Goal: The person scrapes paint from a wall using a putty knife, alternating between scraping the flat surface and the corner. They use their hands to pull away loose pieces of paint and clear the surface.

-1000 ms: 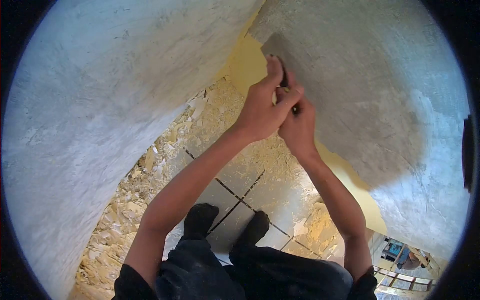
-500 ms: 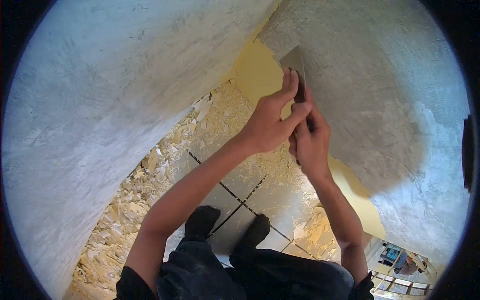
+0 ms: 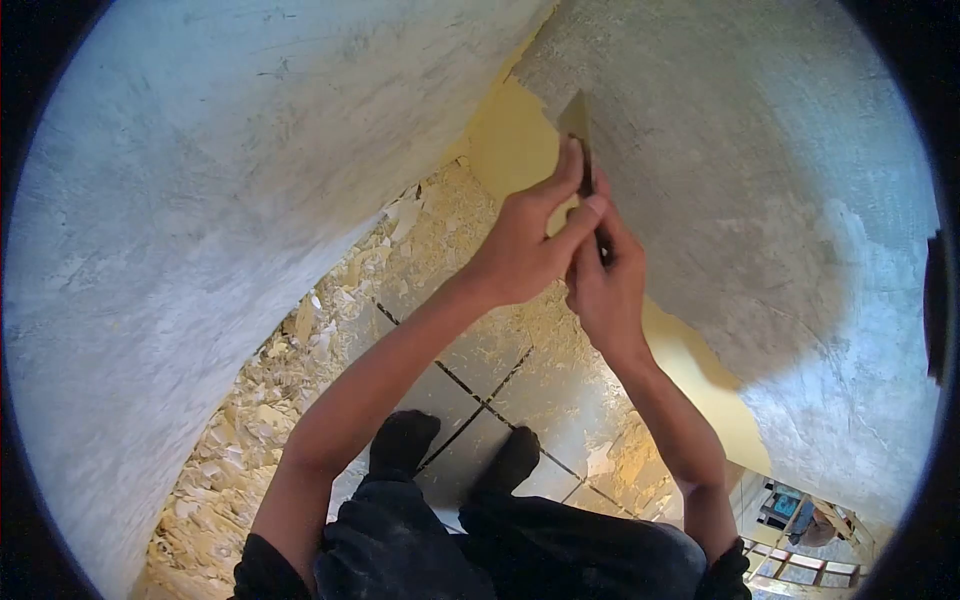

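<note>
Your right hand [image 3: 612,295] grips the scraper [image 3: 577,115]; your left hand [image 3: 520,240] holds it nearer the blade, by the yellow surface [image 3: 508,145] beside the gray wall [image 3: 710,190]. Another stroke would need a steady angle.

Gray tiled floor [image 3: 545,400] with dark joints. Pale flakes [image 3: 240,430] heap along its left edge; crumbs [image 3: 450,215] coat its far corner; a yellowish patch [image 3: 640,455] lies near its right edge.
</note>
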Demonstrator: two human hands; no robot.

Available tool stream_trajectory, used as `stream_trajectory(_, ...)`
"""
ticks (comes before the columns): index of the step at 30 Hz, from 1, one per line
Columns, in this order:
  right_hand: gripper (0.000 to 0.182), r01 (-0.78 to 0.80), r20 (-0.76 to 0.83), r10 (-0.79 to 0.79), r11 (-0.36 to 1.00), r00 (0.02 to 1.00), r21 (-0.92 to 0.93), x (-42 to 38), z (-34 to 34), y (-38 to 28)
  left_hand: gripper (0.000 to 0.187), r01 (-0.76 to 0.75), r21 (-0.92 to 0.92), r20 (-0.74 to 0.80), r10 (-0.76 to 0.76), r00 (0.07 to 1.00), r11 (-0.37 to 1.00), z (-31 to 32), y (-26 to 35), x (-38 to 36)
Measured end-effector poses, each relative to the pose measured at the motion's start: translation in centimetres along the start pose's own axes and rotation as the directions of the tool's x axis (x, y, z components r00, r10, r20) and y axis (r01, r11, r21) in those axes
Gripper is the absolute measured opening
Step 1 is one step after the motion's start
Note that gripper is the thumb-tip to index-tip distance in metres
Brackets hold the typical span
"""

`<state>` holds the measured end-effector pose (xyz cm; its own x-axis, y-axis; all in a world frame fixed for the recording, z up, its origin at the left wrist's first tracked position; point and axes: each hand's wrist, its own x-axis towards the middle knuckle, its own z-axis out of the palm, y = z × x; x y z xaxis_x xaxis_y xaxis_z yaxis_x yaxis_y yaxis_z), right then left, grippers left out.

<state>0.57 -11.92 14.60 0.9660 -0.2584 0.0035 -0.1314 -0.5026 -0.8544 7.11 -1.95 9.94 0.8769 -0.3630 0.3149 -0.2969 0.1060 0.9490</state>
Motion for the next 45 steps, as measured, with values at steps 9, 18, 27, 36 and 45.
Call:
stream_trajectory(9, 0.036, -0.011, -0.014, 0.011, 1.0, 1.0, -0.007, 0.8, 0.4, 0.7, 0.066, 0.006, -0.087, -0.037, -0.009, 0.999, 0.996, 0.2, 0.4, 0.0)
stream_trajectory(18, 0.037, -0.136, 0.021, 0.135, 0.989, 0.991, 0.053, 0.9, 0.0, -2.3, 0.066, 0.041, -0.103, -0.016, -0.043, 0.999, 0.994, -0.3, 0.5, 0.5)
stream_trajectory(27, 0.044, -0.188, 0.039, 0.186, 0.979, 0.982, 0.076, 0.8, -1.0, -2.5, 0.061, -0.062, 0.008, -0.061, 0.063, 0.996, 0.998, 0.6, 0.0, 0.2)
stream_trajectory(36, 0.044, -0.061, 0.02, 0.06, 0.997, 0.998, 0.04, 1.6, -0.4, -1.6, 0.061, -0.045, -0.011, -0.066, 0.044, 0.997, 0.999, 0.3, 0.1, 0.6)
stream_trajectory(45, 0.043, -0.125, 0.041, 0.122, 0.99, 0.992, 0.066, 2.4, -0.5, -1.3, 0.063, -0.063, -0.065, -0.062, 0.059, 0.996, 0.996, 0.7, -0.3, 0.7)
